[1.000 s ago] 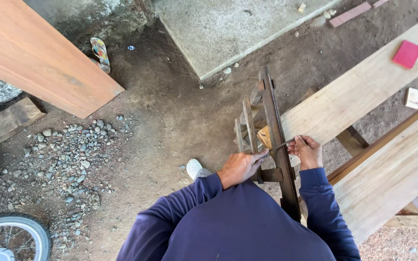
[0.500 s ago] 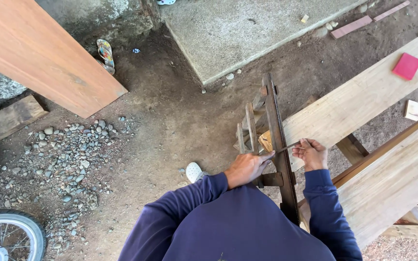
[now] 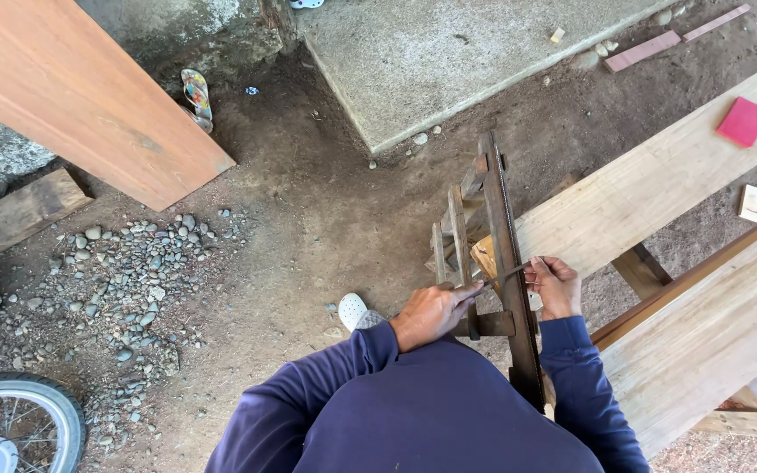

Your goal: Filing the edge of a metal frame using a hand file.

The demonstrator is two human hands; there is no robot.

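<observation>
Your navy sleeves [image 3: 413,412] fill the bottom of the view, and both hands meet over a long, dark, narrow blade [image 3: 510,280] that stands on edge in a wooden frame [image 3: 457,245] and runs away from you. Your left hand [image 3: 431,314] is curled shut around the near end of a thin metal file [image 3: 494,282], fingers wrapped over it, knuckles up. The file lies crosswise over the top edge of the blade, touching it. Your right hand [image 3: 555,287] sits on the other side of the blade; its grip is pressed together, pinching the far tip of the file between thumb and fingers.

Just left of your left arm, a white shoe [image 3: 354,311] shows on the dirt ground [image 3: 308,228]. To your right lie two pale wooden planks [image 3: 659,184], the nearer one resting on a support. A red block [image 3: 743,121] sits on the farther plank. To your lower left is a bicycle wheel [image 3: 10,425] beside scattered gravel [image 3: 124,271]. Farther off, an orange-brown board [image 3: 81,88] leans across the upper left, and a concrete slab [image 3: 449,52] lies straight ahead.
</observation>
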